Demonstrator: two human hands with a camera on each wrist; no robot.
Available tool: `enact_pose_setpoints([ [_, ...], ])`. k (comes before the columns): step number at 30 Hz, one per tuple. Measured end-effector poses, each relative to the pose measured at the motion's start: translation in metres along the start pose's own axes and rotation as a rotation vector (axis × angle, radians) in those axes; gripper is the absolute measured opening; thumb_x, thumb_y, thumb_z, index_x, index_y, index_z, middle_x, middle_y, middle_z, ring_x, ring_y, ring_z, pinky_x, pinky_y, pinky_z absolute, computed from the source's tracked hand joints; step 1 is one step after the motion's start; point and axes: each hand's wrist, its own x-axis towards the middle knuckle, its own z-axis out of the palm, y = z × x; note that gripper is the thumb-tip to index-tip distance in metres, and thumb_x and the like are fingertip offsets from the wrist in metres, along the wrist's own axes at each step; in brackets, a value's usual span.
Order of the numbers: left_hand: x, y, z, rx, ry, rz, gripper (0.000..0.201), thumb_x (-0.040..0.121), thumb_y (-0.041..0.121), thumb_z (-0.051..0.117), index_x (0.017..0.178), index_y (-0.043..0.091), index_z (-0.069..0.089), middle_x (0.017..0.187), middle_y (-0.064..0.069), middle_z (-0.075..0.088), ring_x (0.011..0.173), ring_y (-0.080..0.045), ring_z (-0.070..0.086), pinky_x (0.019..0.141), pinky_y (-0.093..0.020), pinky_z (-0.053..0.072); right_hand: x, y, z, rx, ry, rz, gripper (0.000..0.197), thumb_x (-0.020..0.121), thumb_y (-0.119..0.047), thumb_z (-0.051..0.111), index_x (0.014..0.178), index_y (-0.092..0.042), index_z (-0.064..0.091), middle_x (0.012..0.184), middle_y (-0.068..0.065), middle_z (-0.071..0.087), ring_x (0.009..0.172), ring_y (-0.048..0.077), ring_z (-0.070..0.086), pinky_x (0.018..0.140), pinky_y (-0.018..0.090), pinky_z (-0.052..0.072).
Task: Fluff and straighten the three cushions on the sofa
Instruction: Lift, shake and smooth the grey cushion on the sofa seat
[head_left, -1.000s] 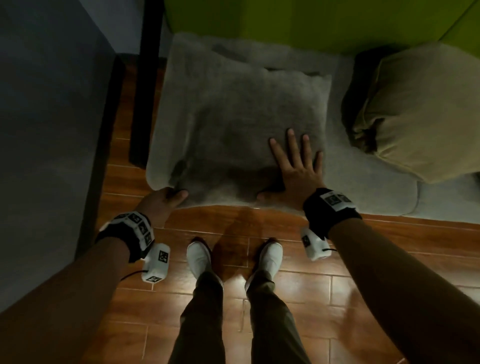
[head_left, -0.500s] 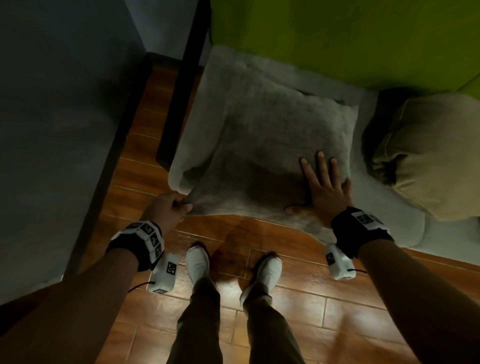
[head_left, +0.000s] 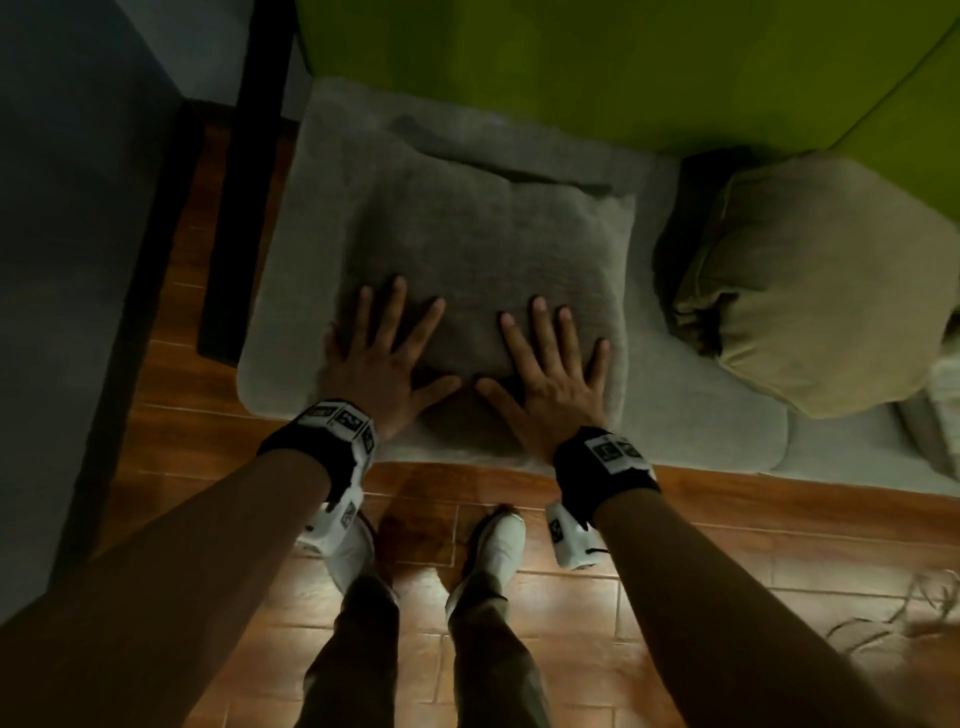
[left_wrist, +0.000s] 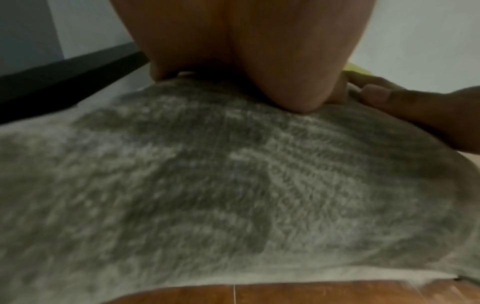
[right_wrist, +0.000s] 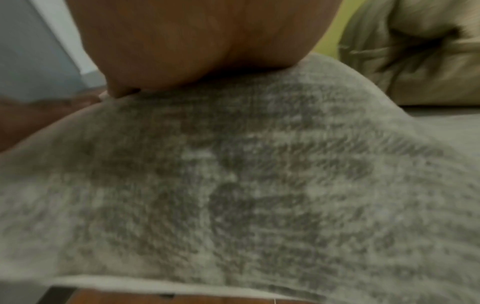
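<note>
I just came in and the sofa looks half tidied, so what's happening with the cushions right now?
A person is standing at the sofa and pressing both palms flat on the grey cushion that lies on the seat. The left hand and right hand sit side by side on its near edge, fingers spread, with no grip on the fabric. A beige cushion to the right looks crumpled and is not being touched. A third cushion is not clearly in view.

Grey fuzzy cushion (head_left: 488, 254), olive-tan cushion (head_left: 821, 296), lime green sofa back (head_left: 597, 67), reddish-brown floor (head_left: 727, 545)
</note>
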Motion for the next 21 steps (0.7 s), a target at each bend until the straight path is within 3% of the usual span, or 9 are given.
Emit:
enact_pose_setpoints([
  [4, 0.005, -0.003, 0.016, 0.041, -0.022, -0.023, 0.088, 0.074, 0.090, 0.014, 0.143, 0.055, -0.029, 0.160, 0.006, -0.033, 0.150, -0.033, -0.019, 0.113, -0.070, 0.013, 0.005, 0.003, 0.013, -0.013, -0.040, -0.011, 0.079, 0.093, -0.081, 0.022, 0.152, -0.053, -0.021, 0.158, -0.014, -0.038, 0.152, 0.021, -0.027, 0.117, 0.070, -0.012],
  [8, 0.017, -0.015, 0.015, 0.063, -0.077, -0.025, 0.089, 0.072, 0.092, 0.013, 0.140, 0.057, -0.031, 0.159, 0.009, -0.035, 0.151, -0.032, -0.019, 0.115, -0.067, 0.011, 0.008, 0.009, 0.021, -0.015, 0.021, -0.063, 0.079, 0.094, -0.080, 0.025, 0.157, -0.050, -0.013, 0.161, -0.015, -0.032, 0.153, 0.018, -0.024, 0.118, 0.067, -0.013],
  [11, 0.017, -0.031, 0.015, 0.119, -0.126, 0.011, 0.094, 0.070, 0.094, 0.014, 0.141, 0.053, -0.034, 0.155, 0.009, -0.042, 0.149, -0.029, -0.024, 0.118, -0.064, 0.008, 0.002, 0.028, 0.023, -0.064, -0.015, -0.139, 0.081, 0.093, -0.080, 0.027, 0.156, -0.050, -0.014, 0.162, -0.015, -0.029, 0.149, 0.012, -0.028, 0.121, 0.063, -0.009],
  [16, 0.009, -0.029, 0.022, 0.128, -0.132, 0.003, 0.099, 0.069, 0.096, 0.011, 0.140, 0.047, -0.038, 0.152, 0.006, -0.047, 0.147, -0.027, -0.030, 0.120, -0.060, 0.004, -0.025, 0.062, 0.038, 0.069, -0.070, 0.055, 0.086, 0.087, -0.087, 0.027, 0.148, -0.057, -0.026, 0.157, -0.017, -0.039, 0.149, 0.021, -0.033, 0.122, 0.058, -0.012],
  [19, -0.005, -0.022, 0.012, 0.019, -0.021, 0.102, 0.099, 0.076, 0.089, 0.024, 0.153, 0.041, -0.015, 0.161, 0.004, -0.030, 0.150, -0.031, -0.019, 0.119, -0.059, 0.008, -0.036, 0.067, 0.031, 0.298, -0.084, 0.114, 0.083, 0.089, -0.083, 0.031, 0.145, -0.061, -0.025, 0.159, -0.015, -0.039, 0.149, 0.022, -0.035, 0.124, 0.051, -0.009],
  [21, -0.010, -0.021, -0.004, -0.141, 0.108, 0.123, 0.087, 0.084, 0.073, 0.036, 0.157, 0.032, 0.014, 0.165, 0.008, -0.006, 0.152, -0.034, 0.002, 0.118, -0.054, 0.016, -0.036, 0.068, 0.010, 0.448, 0.037, 0.105, 0.070, 0.097, -0.072, 0.032, 0.157, -0.052, 0.002, 0.171, -0.007, -0.008, 0.157, 0.021, -0.007, 0.127, 0.050, 0.004],
])
